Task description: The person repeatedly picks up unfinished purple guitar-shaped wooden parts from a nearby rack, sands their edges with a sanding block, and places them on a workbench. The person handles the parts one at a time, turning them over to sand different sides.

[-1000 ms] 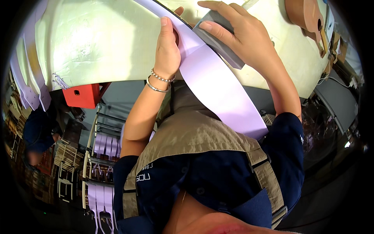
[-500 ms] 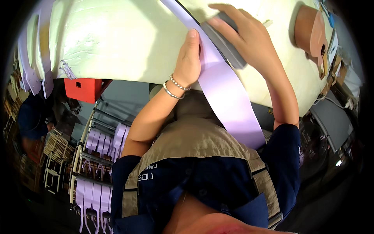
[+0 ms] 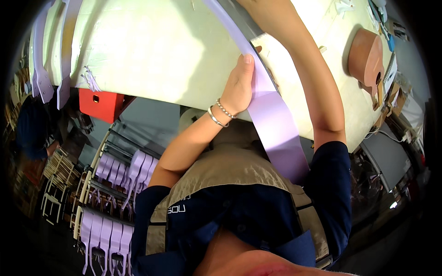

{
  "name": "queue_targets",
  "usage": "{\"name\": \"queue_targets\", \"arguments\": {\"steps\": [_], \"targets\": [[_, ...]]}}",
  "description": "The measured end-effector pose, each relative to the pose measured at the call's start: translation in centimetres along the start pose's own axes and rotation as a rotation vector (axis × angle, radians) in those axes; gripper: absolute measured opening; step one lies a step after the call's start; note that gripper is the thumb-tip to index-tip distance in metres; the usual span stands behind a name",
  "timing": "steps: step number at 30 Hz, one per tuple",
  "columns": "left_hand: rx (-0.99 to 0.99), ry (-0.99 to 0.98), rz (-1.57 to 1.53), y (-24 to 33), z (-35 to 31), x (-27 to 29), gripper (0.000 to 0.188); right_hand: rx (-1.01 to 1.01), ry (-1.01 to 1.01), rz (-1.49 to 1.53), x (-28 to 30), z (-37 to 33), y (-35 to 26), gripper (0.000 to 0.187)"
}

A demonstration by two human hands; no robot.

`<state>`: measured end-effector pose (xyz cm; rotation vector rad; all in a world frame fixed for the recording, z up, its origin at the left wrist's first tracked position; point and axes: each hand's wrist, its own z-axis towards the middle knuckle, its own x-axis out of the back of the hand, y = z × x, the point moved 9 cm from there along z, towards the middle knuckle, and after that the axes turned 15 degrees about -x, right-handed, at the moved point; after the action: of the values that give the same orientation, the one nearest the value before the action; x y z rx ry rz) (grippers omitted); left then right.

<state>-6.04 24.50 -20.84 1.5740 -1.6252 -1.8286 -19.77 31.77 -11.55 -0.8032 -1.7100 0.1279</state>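
A long lilac strap (image 3: 278, 124), wide at the near end and narrow at the far end, runs over the front edge of the table down to my apron. My left hand (image 3: 238, 87) is closed round its narrower part, thumb on top and a fingertip showing past the far side. My right hand (image 3: 269, 16) reaches to the top rim of the view, by the strap's right edge. It holds a grey block (image 3: 246, 23), blurred by motion. Its fingers are mostly cut off by the rim.
The pale table (image 3: 147, 55) spreads to both sides. A brown coiled strap (image 3: 364, 57) stands at its right; more lilac straps (image 3: 69, 50) hang over its left edge. Below are a red box (image 3: 100, 103) and a rack (image 3: 96, 184) of lilac straps. Someone in dark clothes (image 3: 32, 126) is far left.
My right hand has slid away from me with the grey block, along the strap's edge. My left hand and the strap appear slightly farther right and lower, as the whole view has shifted.
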Motion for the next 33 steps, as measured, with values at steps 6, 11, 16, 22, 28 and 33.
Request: {"name": "queue_targets", "arguments": {"steps": [6, 11, 16, 22, 28, 33], "targets": [[-0.001, -0.04, 0.029, 0.5, -0.3, -1.0, 0.068, -0.145, -0.102, -0.033, 0.8, 0.7, -0.9, 0.049], [-0.017, 0.033, 0.022, 0.2, -0.1, 0.0, 0.067, -0.07, -0.033, -0.075, -0.7, 0.6, -0.1, 0.047], [-0.007, -0.003, 0.037, 0.1, -0.2, -0.1, 0.065, -0.077, -0.044, -0.101, -0.1, 2.2, -2.0, 0.049], [0.012, 0.0, 0.018, 0.2, -0.1, -0.4, 0.064, -0.025, -0.036, -0.114, -0.3, 2.3, -1.4, 0.049], [0.024, 0.026, -0.032, 0.2, -0.4, 0.0, 0.06, 0.063, -0.012, -0.073, 0.6, -5.1, 4.0, 0.044], [-0.019, 0.132, 0.041, 0.5, -0.2, 0.3, 0.059, -0.141, -0.214, -0.136, 1.2, -9.6, 7.0, 0.037]]}}
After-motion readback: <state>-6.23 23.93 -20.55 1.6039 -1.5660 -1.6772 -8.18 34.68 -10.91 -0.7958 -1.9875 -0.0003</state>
